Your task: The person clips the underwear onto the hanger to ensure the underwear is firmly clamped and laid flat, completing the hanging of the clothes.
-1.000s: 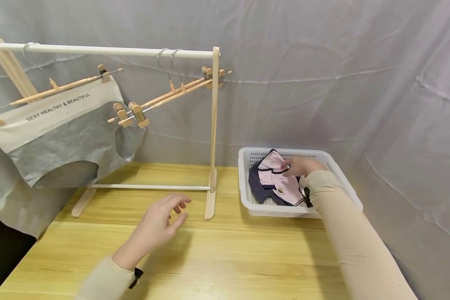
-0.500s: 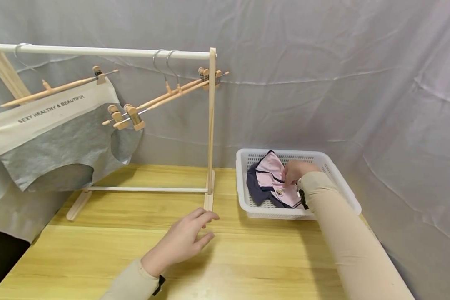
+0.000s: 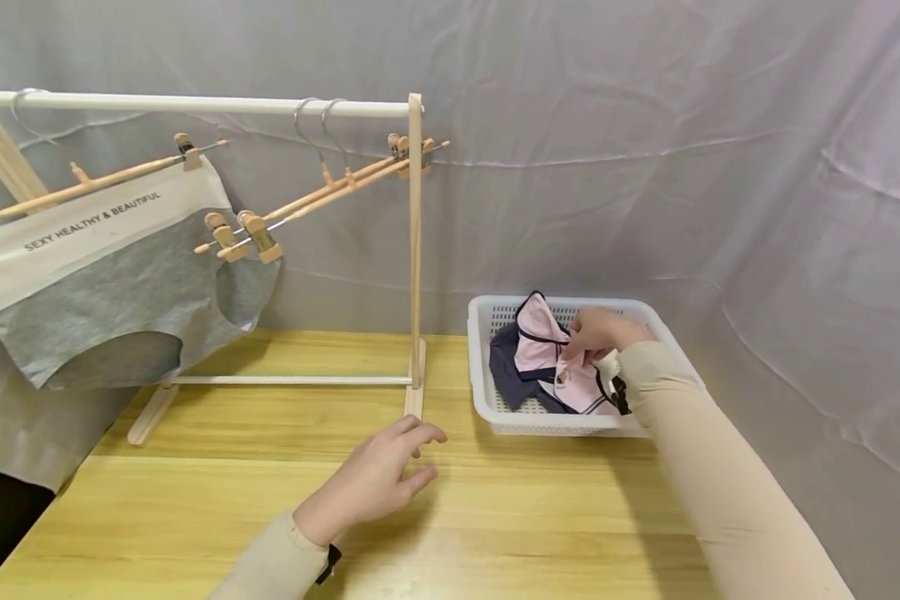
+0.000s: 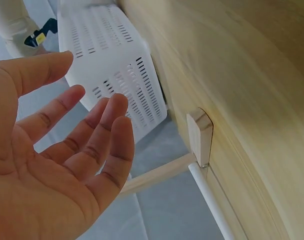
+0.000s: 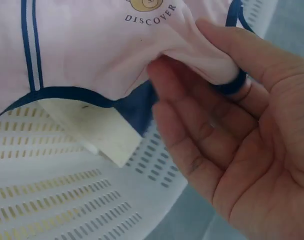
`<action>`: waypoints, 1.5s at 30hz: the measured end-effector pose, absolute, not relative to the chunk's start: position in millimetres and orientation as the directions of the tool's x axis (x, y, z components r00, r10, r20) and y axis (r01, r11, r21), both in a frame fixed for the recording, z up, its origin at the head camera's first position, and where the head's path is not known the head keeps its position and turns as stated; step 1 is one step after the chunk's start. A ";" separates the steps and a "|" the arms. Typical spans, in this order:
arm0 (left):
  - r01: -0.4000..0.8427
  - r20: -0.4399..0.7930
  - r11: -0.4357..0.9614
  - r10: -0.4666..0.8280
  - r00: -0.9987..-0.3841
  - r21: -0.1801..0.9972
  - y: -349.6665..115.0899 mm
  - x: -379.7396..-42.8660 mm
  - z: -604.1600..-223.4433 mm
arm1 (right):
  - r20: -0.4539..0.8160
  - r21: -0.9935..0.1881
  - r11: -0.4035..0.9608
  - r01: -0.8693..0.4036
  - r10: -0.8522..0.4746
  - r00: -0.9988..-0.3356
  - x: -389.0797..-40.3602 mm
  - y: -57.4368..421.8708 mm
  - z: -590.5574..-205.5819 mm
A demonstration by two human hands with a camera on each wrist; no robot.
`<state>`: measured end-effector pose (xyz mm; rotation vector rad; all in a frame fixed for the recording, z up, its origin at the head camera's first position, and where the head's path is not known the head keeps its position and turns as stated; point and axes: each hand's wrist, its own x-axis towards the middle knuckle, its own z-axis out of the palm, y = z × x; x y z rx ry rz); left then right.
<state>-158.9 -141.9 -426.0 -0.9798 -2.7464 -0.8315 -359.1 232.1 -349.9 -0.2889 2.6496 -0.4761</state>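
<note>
In the head view, my right hand (image 3: 598, 330) reaches into the white basket (image 3: 482, 392) and pinches pink underpants (image 3: 537, 354) with navy trim. The right wrist view shows the thumb on top of the pink cloth and the index finger beneath it, near a bear print lettered "DISCOVER". Dark navy cloth (image 3: 506, 367) lies under and beside the pink piece. A cream-coloured piece (image 5: 104, 132) shows below it in the right wrist view. My left hand (image 3: 378, 473) hovers over the table in front of the rack, fingers loosely bent, holding nothing.
A wooden rack (image 3: 416, 250) with a white rail stands on the table (image 3: 510, 517) at the left. Two clip hangers (image 3: 330, 192) hang near its right post. Grey underpants (image 3: 120, 283) with a white waistband are clipped to another hanger. Grey cloth (image 3: 585, 150) covers the back.
My left hand has moved right and toward the table's front. The right hand has gone from open fingers over the basket to pinching the pink underpants, lifting their cloth slightly. The view shifted slightly.
</note>
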 end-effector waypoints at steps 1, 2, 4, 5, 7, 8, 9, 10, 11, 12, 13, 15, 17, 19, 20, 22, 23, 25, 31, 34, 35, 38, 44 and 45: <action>0.610 0.273 0.639 0.552 -0.788 0.469 -142.0 -160.2 -425.2 | -0.346 -0.380 0.912 -0.151 -0.292 -0.892 -358.7 232.8 -347.5; 0.604 0.268 0.635 0.549 -0.791 0.482 -142.1 -161.7 -424.6 | -0.302 -0.378 0.906 -0.191 -0.316 -0.899 -358.4 233.6 -345.1; 0.594 0.265 0.624 0.543 -0.797 0.508 -142.4 -165.3 -423.7 | -0.218 -0.365 0.896 -0.253 -0.347 -0.912 -357.7 235.4 -341.0; 0.586 0.258 0.617 0.540 -0.801 0.526 -142.5 -167.5 -423.4 | -0.180 -0.356 0.891 -0.281 -0.360 -0.915 -356.5 235.8 -338.6; 0.568 0.249 0.599 0.533 -0.809 0.564 -143.1 -171.8 -423.0 | -0.111 -0.350 0.880 -0.322 -0.380 -0.918 -354.1 236.2 -334.1; 0.559 0.244 0.591 0.529 -0.813 0.582 -143.3 -174.1 -422.8 | -0.081 -0.347 0.876 -0.335 -0.383 -0.920 -353.0 236.1 -332.2; 0.552 0.243 0.581 0.525 -0.816 0.597 -143.3 -176.4 -422.5 | -0.061 -0.354 0.872 -0.338 -0.383 -0.922 -351.4 235.4 -330.0; 0.543 0.240 0.571 0.520 -0.819 0.615 -143.1 -178.6 -421.9 | -0.041 -0.362 0.867 -0.343 -0.382 -0.923 -349.8 234.8 -327.7; 0.533 0.236 0.561 0.516 -0.824 0.633 -143.0 -180.9 -421.2 | -0.015 -0.364 0.864 -0.348 -0.379 -0.925 -348.0 234.1 -325.3; 0.525 0.234 0.554 0.511 -0.827 0.647 -142.6 -183.0 -420.4 | 0.007 -0.372 0.860 -0.350 -0.375 -0.927 -346.7 233.5 -323.3; 0.515 0.230 0.550 0.505 -0.832 0.657 -142.1 -185.3 -419.8 | 0.026 -0.379 0.855 -0.353 -0.371 -0.928 -345.2 232.9 -321.0; 0.500 0.227 0.534 0.496 -0.838 0.682 -140.6 -189.8 -417.6 | 0.064 -0.399 0.845 -0.356 -0.362 -0.930 -341.5 231.1 -316.0; 0.480 0.217 0.523 0.485 -0.847 0.704 -139.5 -194.0 -415.6 | 0.100 -0.416 0.837 -0.356 -0.347 -0.933 -338.1 229.5 -311.3; 0.460 0.207 0.517 0.472 -0.857 0.723 -138.4 -198.1 -413.5 | 0.141 -0.433 0.823 -0.367 -0.340 -0.930 -335.4 227.6 -306.9; 0.448 0.202 0.511 0.466 -0.861 0.733 -137.9 -199.9 -412.1 | 0.162 -0.445 0.814 -0.374 -0.337 -0.927 -334.3 226.5 -304.8; 0.430 0.194 0.506 0.452 -0.870 0.747 -137.2 -203.5 -409.9 | 0.204 -0.468 0.794 -0.388 -0.330 -0.922 -332.3 224.1 -301.0; 0.422 0.192 0.504 0.446 -0.874 0.753 -136.9 -205.3 -408.8 | 0.228 -0.479 0.781 -0.400 -0.330 -0.916 -331.2 222.4 -298.8; 0.410 0.190 0.499 0.433 -0.881 0.764 -136.4 -208.5 -406.7 | 0.262 -0.503 0.756 -0.420 -0.329 -0.907 -328.5 218.7 -294.1; 0.396 0.204 0.491 0.398 -0.894 0.776 -134.1 -216.2 -400.9 | 0.298 -0.594 0.671 -0.444 -0.329 -0.896 -316.9 203.2 -277.5; 0.401 0.218 0.478 0.393 -0.893 0.781 -133.0 -218.9 -397.9 | 0.308 -0.635 0.620 -0.461 -0.343 -0.887 -308.7 192.9 -269.3; 0.404 0.225 0.469 0.392 -0.892 0.785 -132.8 -219.6 -397.0 | 0.313 -0.645 0.602 -0.470 -0.352 -0.882 -306.2 189.6 -267.1; 0.414 0.250 0.442 0.383 -0.889 0.796 -132.4 -221.1 -394.2 | 0.334 -0.671 0.549 -0.498 -0.375 -0.865 -297.4 179.0 -261.3; 0.428 0.302 0.386 0.346 -0.888 0.817 -130.0 -217.4 -385.9 | 0.370 -0.689 0.462 -0.558 -0.438 -0.820 -281.7 156.9 -257.1; 0.427 0.307 0.372 0.339 -0.889 0.824 -129.2 -216.1 -384.4 | 0.376 -0.687 0.451 -0.569 -0.450 -0.810 -279.3 153.2 -256.9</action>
